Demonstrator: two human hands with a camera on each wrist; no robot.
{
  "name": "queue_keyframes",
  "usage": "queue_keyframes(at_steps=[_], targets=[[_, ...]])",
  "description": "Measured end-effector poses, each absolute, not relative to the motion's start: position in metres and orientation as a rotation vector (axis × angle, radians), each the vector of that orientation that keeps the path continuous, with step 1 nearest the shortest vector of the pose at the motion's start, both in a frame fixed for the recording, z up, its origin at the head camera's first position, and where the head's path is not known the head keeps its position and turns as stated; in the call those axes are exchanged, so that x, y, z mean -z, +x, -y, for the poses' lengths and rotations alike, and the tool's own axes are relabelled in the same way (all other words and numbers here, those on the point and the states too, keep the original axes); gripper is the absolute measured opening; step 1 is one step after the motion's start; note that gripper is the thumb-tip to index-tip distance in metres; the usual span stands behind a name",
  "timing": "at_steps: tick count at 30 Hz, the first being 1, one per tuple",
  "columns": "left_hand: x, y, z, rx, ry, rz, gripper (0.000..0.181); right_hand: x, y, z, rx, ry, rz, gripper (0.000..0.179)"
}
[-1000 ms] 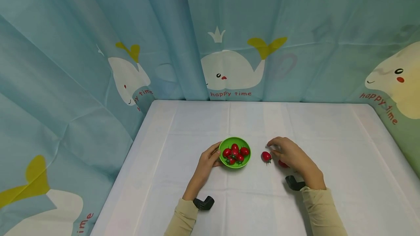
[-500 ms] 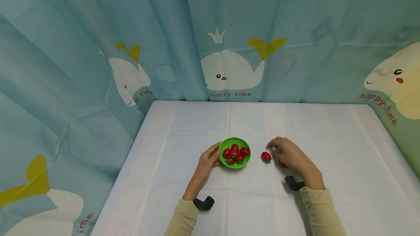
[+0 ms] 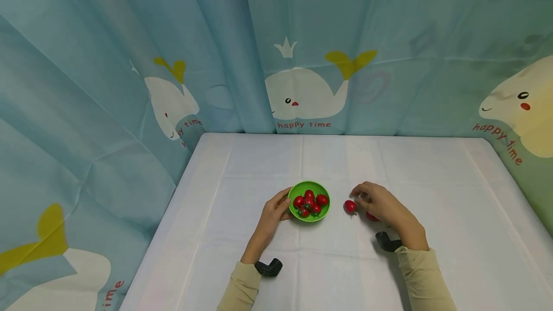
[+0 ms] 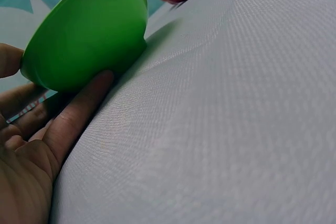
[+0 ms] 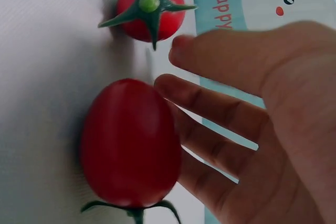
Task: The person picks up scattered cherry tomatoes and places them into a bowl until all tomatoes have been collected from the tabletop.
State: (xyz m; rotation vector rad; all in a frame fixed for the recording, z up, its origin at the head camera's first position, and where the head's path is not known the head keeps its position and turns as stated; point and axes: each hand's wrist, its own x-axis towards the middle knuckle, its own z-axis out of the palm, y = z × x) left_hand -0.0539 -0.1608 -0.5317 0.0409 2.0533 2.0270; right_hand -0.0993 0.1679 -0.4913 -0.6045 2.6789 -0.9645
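Note:
My left hand (image 3: 271, 209) holds the left side of a small green bowl (image 3: 298, 189), its fingers spread along the wall in the left wrist view. Several red cherry tomatoes (image 3: 308, 201) with green stems lie in the bowl. To the right, my right hand (image 3: 382, 203) hovers with bent, parted fingers over two loose cherry tomatoes. One loose tomato (image 3: 350, 206) sits just left of the fingertips. The other tomato (image 5: 128, 145), partly hidden under the hand in the head view, shows large beside the fingers in the right wrist view. Nothing is between thumb and fingers.
A white cloth (image 3: 242, 172) with fold lines covers the table. Blue-green curtains (image 3: 389, 23) with printed whales stand behind and to the left. Each wrist carries a black device (image 3: 269, 268) below a beige sleeve (image 3: 239, 287).

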Motion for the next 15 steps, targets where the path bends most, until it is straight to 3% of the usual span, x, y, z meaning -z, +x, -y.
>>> queue_keyframes(at_steps=[15], targets=[[0.5329,-0.0544,0.1617,-1.988,0.047,-2.099,0.051,0.4846,-0.0984,-0.1596,1.027,-0.627,-2.543,0.019]])
